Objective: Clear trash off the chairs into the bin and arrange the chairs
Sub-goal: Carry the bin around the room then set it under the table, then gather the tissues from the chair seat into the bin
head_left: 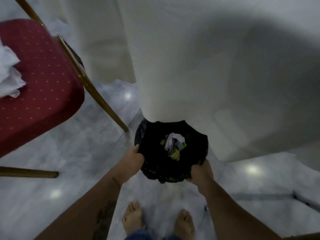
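Both hands grip the bin (pixel 171 153), a black round tub lined with a dark bag, standing on the pale floor (pixel 78 170) against the foot of a white wall (pixel 190 66); the left hand (pixel 134 157) is clenched on the near-left rim, and the right hand (pixel 200 172) is clenched on the near-right rim, bag bunched under its fingers; the two sit about level, so neither has the better hold. Inside the bin lies some trash (pixel 174 143): white crumpled paper, a green scrap and yellowish bits, low in the bottom.

The relation that matters is bin to chair (pixel 39 80); the red seat with its gold frame stands to the far left of the bin, well apart from both hands, and on its left edge rests a heap of white paper (pixel 9 71), not yet cleared; that paper lies up and left from the hands, so the left hand is the nearer one to it. One gold leg (pixel 105 104) slants down to end just beside the bin's far-left rim, which leaves little room on that side.

By my judgement the task is part done; the bin probably wants carrying left toward the chair, or a hand must let go and reach across; blur hides finer detail; bare feet (pixel 133 217) stand near, just behind the bin.
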`<state>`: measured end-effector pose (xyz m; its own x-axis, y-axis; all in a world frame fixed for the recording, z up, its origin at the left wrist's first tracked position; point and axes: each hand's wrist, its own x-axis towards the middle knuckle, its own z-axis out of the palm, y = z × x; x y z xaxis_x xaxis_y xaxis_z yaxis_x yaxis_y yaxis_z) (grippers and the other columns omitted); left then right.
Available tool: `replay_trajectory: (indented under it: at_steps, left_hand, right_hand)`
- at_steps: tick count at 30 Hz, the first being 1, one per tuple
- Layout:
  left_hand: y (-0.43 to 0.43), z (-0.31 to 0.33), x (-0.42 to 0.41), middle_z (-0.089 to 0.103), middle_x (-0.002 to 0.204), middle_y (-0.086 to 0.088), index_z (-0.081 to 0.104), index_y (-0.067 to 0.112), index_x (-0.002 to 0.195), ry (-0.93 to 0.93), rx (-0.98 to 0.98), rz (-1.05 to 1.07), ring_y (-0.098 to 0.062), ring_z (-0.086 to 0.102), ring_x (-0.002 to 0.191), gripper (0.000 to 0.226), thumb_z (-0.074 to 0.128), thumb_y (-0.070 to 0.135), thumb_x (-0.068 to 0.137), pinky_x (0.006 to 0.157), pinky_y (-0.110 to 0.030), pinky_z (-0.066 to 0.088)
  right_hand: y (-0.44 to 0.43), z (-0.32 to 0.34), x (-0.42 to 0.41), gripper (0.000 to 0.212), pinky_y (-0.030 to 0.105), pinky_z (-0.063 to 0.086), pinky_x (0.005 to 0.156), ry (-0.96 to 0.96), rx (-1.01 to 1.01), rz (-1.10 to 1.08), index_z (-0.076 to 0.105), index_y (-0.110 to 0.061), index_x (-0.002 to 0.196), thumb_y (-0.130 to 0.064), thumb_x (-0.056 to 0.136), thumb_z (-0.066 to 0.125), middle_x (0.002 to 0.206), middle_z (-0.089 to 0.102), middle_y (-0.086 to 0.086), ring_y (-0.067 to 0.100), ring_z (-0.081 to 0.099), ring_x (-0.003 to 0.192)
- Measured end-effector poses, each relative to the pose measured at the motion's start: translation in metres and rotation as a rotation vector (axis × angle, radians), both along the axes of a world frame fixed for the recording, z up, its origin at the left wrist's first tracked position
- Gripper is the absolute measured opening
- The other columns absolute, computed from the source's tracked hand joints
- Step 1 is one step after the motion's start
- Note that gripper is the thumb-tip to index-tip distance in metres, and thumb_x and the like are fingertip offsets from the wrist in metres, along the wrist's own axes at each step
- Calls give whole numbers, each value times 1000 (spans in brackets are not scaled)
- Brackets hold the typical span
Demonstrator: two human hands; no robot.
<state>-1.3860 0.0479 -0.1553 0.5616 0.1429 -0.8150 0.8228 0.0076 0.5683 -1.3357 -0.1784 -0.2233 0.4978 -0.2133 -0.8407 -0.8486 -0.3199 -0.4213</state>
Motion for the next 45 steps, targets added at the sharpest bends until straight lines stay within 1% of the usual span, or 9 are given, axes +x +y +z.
replay_trajectory:
  at_steps: [5, 7, 9, 17, 27, 31, 35, 41, 45]
  left_hand:
    - [2, 3, -1, 55, 120, -3, 48, 13, 140, 33, 92, -112, -26, 55, 117, 50, 42, -5, 94, 89, -33, 42]
    - [-2, 6, -6, 57, 112, -5, 54, 15, 125, 55, 228, -183, -23, 55, 99, 35, 45, 1, 93, 81, -34, 45]
    - [-12, 19, -11, 60, 113, -12, 57, 15, 119, 36, 346, -240, -20, 52, 92, 31, 48, 2, 93, 78, -34, 45]
    - [-79, 90, -19, 61, 112, -20, 54, -1, 131, 59, 126, -325, -26, 58, 89, 36, 52, -7, 95, 74, -29, 47]
    - [-284, 202, -24, 67, 109, -11, 62, 14, 119, 17, 0, -572, -24, 68, 94, 26, 58, 8, 94, 82, -37, 54]
    - [-373, 216, -45, 69, 102, -6, 63, 20, 109, -52, -13, -688, -21, 69, 89, 21, 58, 8, 93, 82, -39, 56]
    - [-457, 205, -77, 71, 100, 1, 65, 31, 107, -262, 49, -838, -19, 70, 92, 30, 58, 11, 85, 85, -42, 58]
    - [-530, 164, -119, 19, 158, -11, 21, 41, 155, -619, 376, -1274, -33, 28, 143, 87, 61, 35, 77, 117, -49, 31]
    - [-552, 137, -131, 0, 166, -6, -2, 45, 155, -743, 573, -1571, -34, 22, 144, 93, 50, 37, 79, 109, -51, 36]
  right_hand:
    - [-1, 12, -6, 25, 50, 59, 84, 42, 179, -141, 61, -18, 111, 1, 97, 54, 105, 63, 16, 37, 63, 100]
    - [-6, 19, -16, 45, 48, 54, 94, 81, 248, -175, 49, -22, 138, -2, 98, 56, 130, 58, 20, 39, 59, 114]
    - [-14, 33, -29, 72, 42, 54, 85, 114, 258, -218, 23, -21, 158, -5, 98, 58, 145, 48, 19, 36, 59, 114]
    - [-66, 163, -73, 43, 25, 53, 54, 66, 316, -203, 53, -9, 135, 5, 95, 57, 86, 62, 11, 18, 59, 67]
    - [-226, 292, -148, 28, 32, 55, 71, -260, 62, -321, 63, -19, 113, -4, 92, 53, 99, 73, 9, 15, 67, 81]
    - [-300, 299, -189, 31, 13, 47, 70, -446, -278, -276, 65, -21, 102, 2, 86, 51, 87, 66, -6, 8, 60, 75]
    - [-372, 302, -229, 39, 35, 52, 82, -553, -497, -270, 66, -19, 107, -6, 74, 50, 100, 65, -1, 18, 61, 90]
    - [-437, 281, -262, 65, 48, 42, 101, -261, -662, -7, 43, -28, 139, -38, 78, 65, 134, 40, 8, 30, 40, 123]
    - [-450, 246, -272, 82, 58, 37, 104, -143, -420, 2, 23, -42, 145, -55, 77, 66, 139, 29, 9, 35, 35, 128]
